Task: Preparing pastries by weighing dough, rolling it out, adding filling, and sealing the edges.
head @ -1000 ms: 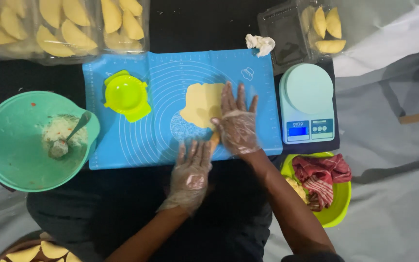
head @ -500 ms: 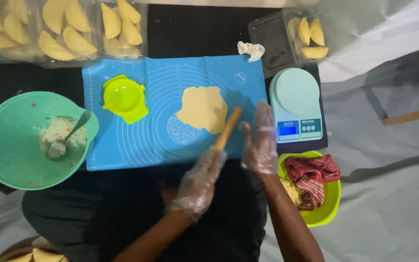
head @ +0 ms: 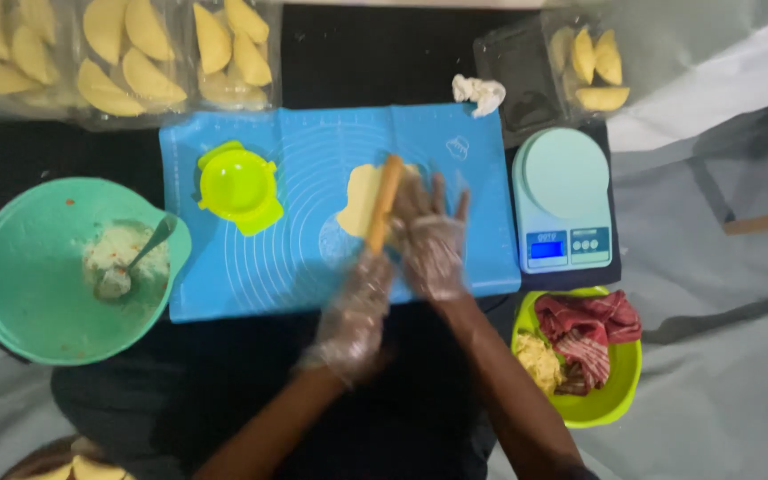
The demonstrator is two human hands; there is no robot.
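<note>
The right hand [head: 430,238], in a clear plastic glove, is laid flat with its fingers spread wide over the right part of a pale yellow dough disc [head: 362,197]; nothing is gripped by it. Just beside its fingers, on their left, a wooden rolling pin [head: 383,203] is set lengthwise across the dough, touching it. The near end of the pin is met by the left hand [head: 355,313], also gloved; that hand is blurred, so whether its fingers are closed round the pin or only pressed on it cannot be told.

Half a second ago the pin was held off the dough at the mat's near edge and the disc lay bare; a second ago both palms were on the mat with no pin to be seen. The pin has thus been brought onto the dough, and rolling is judged to be in hand, with the disc steadied by the flat right hand.

Beneath the fingers a blue silicone mat [head: 313,258] is spread. Further left of the fingers a lime-green dumpling press [head: 239,188] is set on the mat, and beyond it a teal bowl [head: 11,311] with filling and a spoon [head: 140,258]. To the right of the fingers a kitchen scale [head: 565,200] is placed, and nearer the person a green bowl [head: 620,391] of meat strips. Beyond the fingertips, trays of folded pastries [head: 126,62] are ranged.
</note>
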